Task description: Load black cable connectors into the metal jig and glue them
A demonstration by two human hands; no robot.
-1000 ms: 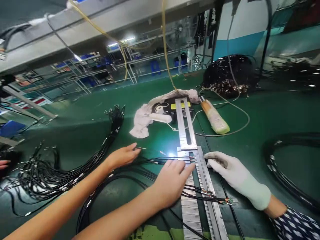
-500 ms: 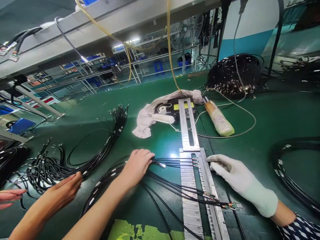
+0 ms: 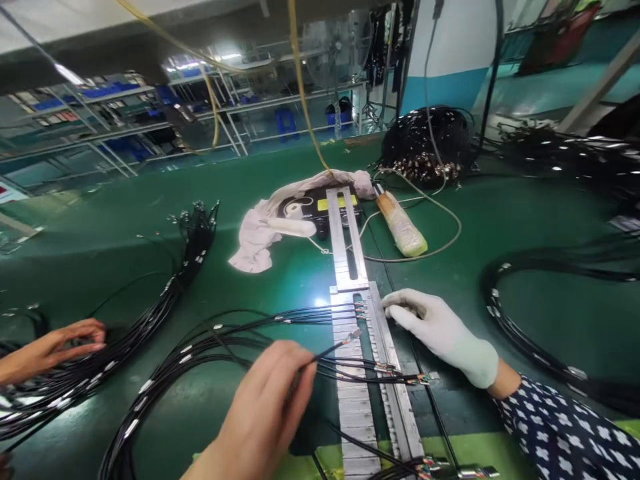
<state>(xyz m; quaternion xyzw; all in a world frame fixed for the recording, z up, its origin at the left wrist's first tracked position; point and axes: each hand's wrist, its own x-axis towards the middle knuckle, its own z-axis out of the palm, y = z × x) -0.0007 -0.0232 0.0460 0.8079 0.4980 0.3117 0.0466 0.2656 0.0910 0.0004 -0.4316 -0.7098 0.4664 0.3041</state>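
Observation:
My left hand [image 3: 280, 393], bare, pinches a black cable [image 3: 330, 350] between thumb and fingers. The cable's connector end [image 3: 355, 335] lies over the slotted metal fixture [image 3: 355, 400]. My right hand [image 3: 430, 327], in a white glove, rests at the fixture's right edge; its fingers are bent, with a small gap at the thumb and nothing visible between them. Several cables [image 3: 310, 312] lie across the upper part of the fixture, their coloured wire ends over its slot. Another cable group [image 3: 400, 378] crosses lower down, below my right hand.
Another person's bare hand [image 3: 75, 343] is over a cable bundle [image 3: 145, 320] at the left. A pinkish cloth [image 3: 255, 240], a wrapped tool [image 3: 403, 223] and a black box lie behind the fixture. Coiled cables [image 3: 520, 333] are at the right, with a dark cable heap [image 3: 425, 143] farther back.
The view has shifted rightward. My left hand has moved nearer to me, and its cable end now lies over the fixture. My right hand stays beside the fixture. The other person's hand has moved left.

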